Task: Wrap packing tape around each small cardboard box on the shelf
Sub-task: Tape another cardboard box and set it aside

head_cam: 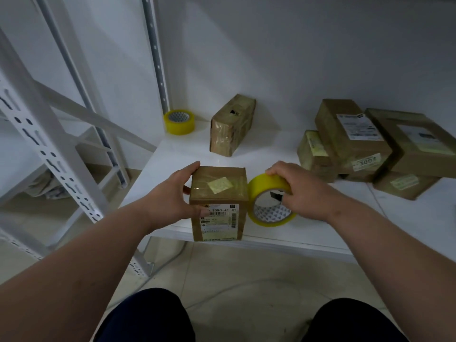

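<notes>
A small cardboard box (219,203) stands upright at the front edge of the white shelf (345,218), its labelled face toward me and a glossy band of tape across its top. My left hand (172,193) grips its left side, thumb on the front and fingers along the top left edge. My right hand (306,191) holds a yellow tape roll (269,201) pressed against the box's right side, fingers over the roll's rim. A taped box (232,124) stands farther back on the shelf.
A second yellow tape roll (179,121) sits at the shelf's back left corner by the perforated upright (158,58). Several labelled cardboard boxes (370,146) are piled at the right. A white rack frame (49,149) stands at the left. My knees and the tiled floor are below.
</notes>
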Available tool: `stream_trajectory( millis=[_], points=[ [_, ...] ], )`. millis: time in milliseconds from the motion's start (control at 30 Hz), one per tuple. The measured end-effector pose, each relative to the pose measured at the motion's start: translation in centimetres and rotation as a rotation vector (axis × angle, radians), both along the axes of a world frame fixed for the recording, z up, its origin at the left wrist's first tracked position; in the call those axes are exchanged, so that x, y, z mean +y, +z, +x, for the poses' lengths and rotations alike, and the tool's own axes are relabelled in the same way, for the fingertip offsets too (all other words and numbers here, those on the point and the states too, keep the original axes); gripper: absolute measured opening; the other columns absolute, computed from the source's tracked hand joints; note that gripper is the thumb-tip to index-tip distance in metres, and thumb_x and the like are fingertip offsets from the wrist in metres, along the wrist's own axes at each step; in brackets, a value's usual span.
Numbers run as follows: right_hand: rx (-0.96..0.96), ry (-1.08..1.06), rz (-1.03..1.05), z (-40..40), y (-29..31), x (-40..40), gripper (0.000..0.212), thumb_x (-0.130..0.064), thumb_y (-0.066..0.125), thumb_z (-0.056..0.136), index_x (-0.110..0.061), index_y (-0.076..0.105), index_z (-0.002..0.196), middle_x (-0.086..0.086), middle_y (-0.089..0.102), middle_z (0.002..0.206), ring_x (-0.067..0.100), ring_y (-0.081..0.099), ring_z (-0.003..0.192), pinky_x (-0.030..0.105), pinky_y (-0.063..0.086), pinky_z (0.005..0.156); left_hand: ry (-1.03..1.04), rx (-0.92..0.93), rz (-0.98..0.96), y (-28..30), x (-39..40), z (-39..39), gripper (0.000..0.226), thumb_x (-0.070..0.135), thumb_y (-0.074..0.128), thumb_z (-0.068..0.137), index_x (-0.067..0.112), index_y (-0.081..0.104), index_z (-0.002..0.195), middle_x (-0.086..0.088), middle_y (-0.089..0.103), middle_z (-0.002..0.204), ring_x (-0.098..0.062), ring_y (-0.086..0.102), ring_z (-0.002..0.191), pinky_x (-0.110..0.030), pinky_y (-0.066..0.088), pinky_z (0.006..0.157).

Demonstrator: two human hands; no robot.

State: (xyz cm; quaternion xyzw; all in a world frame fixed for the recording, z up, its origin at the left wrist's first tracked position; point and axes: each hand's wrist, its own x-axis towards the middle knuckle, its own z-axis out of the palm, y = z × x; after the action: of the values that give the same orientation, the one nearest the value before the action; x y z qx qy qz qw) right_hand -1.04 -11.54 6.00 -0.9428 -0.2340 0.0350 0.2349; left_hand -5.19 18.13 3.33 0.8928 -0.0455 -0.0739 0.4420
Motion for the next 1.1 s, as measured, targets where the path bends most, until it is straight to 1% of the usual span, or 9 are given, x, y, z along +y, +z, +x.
stream_trajectory(
  millis=[167, 300, 433, 567, 667, 767, 933, 1000, 1100],
  points=[
    [-0.031, -0.075, 0.145, -0.7, -2.8, 1.0, 0.067, 0.008, 0.048, 0.078, -0.034, 0.043, 0.13, 0.006, 0.044, 0.123, 0.024, 0.047, 0.109, 0.033, 0.043, 0.086, -0.02, 0.076, 0.016, 1.1, -0.6, 0.6, 0.122, 0.018, 0.09, 0.063, 0.041, 0.01, 0.152, 0.013, 0.033, 0.139, -0.013, 0.056, 0.102, -0.035, 0.061, 0.066],
    [0.239, -0.24, 0.406, -0.3, -2.2, 0.6, 0.072, 0.006, 0.06, 0.078, -0.034, 0.039, 0.133, 0.001, 0.048, 0.127, 0.019, 0.054, 0.107, 0.029, 0.048, 0.079, -0.015, 0.056, -0.011, 1.2, -1.0, 0.9, 0.116, 0.023, 0.091, 0.061, 0.042, 0.019, 0.151, 0.015, 0.032, 0.134, -0.007, 0.053, 0.098, -0.018, 0.054, 0.062],
    [0.561, -0.358, 0.919, -0.4, -0.3, -0.6, 0.049, 0.005, 0.07, 0.071, -0.009, 0.059, 0.117, 0.019, 0.065, 0.113, 0.037, 0.061, 0.108, 0.049, 0.048, 0.095, 0.039, 0.112, -0.398, 0.0, -1.6, 0.3, 0.108, 0.013, 0.092, 0.055, 0.037, 0.035, 0.145, 0.012, 0.042, 0.133, -0.021, 0.066, 0.098, -0.03, 0.059, 0.07],
    [0.615, -0.236, 1.284, -0.7, 1.8, -0.8, 0.052, -0.002, 0.065, 0.067, -0.008, 0.059, 0.119, 0.021, 0.069, 0.099, 0.037, 0.065, 0.101, 0.05, 0.05, 0.093, 0.064, 0.228, -0.823, -1.6, -3.6, -0.1, 0.111, 0.008, 0.085, 0.056, 0.03, 0.029, 0.149, 0.016, 0.043, 0.136, -0.019, 0.068, 0.104, -0.036, 0.058, 0.078],
    [0.534, -0.121, 1.172, -0.8, 2.7, 0.6, 0.047, -0.007, 0.068, 0.067, -0.013, 0.058, 0.112, 0.007, 0.068, 0.076, 0.028, 0.067, 0.086, 0.042, 0.054, 0.084, 0.042, 0.243, -0.552, -2.9, -4.8, -0.5, 0.112, 0.013, 0.082, 0.072, 0.034, 0.008, 0.154, 0.016, 0.035, 0.146, -0.014, 0.053, 0.123, -0.032, 0.048, 0.096],
    [0.49, -0.097, 0.966, -0.8, 2.6, 2.1, 0.045, -0.008, 0.072, 0.077, -0.02, 0.052, 0.115, 0.008, 0.068, 0.096, 0.025, 0.069, 0.091, 0.038, 0.056, 0.081, -0.005, 0.022, -0.117, -2.9, -4.8, -0.5, 0.118, 0.02, 0.084, 0.073, 0.032, -0.001, 0.155, 0.009, 0.011, 0.161, -0.01, 0.019, 0.145, -0.032, 0.033, 0.112],
    [0.354, -0.045, 0.634, -0.6, 2.2, 5.2, 0.057, -0.035, 0.077, 0.079, -0.034, 0.041, 0.123, 0.002, 0.062, 0.11, 0.018, 0.064, 0.105, 0.04, 0.053, 0.092, -0.003, -0.298, -0.184, -1.1, -5.1, -0.1, 0.086, 0.019, 0.091, 0.055, 0.046, 0.043, 0.121, 0.016, 0.058, 0.122, 0.001, 0.053, 0.115, -0.031, 0.05, 0.094],
    [0.343, -0.013, 0.607, -0.7, 2.3, 6.2, 0.062, -0.042, 0.078, 0.076, -0.037, 0.04, 0.125, -0.005, 0.061, 0.11, 0.012, 0.063, 0.104, 0.033, 0.053, 0.089, 0.018, -0.216, -0.255, -1.1, -4.3, 0.3, 0.082, 0.011, 0.092, 0.058, 0.051, 0.045, 0.112, 0.031, 0.061, 0.108, 0.013, 0.055, 0.103, -0.016, 0.051, 0.08],
    [0.362, 0.039, 0.568, -0.5, 2.4, 6.9, 0.071, -0.046, 0.079, 0.069, -0.037, 0.044, 0.13, -0.005, 0.06, 0.116, 0.014, 0.061, 0.107, 0.038, 0.053, 0.093, -0.01, -0.087, -0.246, -1.9, -2.7, 0.6, 0.097, 0.01, 0.092, 0.058, 0.044, 0.039, 0.131, 0.016, 0.057, 0.125, 0.0, 0.054, 0.113, -0.026, 0.051, 0.092]
  ],
)
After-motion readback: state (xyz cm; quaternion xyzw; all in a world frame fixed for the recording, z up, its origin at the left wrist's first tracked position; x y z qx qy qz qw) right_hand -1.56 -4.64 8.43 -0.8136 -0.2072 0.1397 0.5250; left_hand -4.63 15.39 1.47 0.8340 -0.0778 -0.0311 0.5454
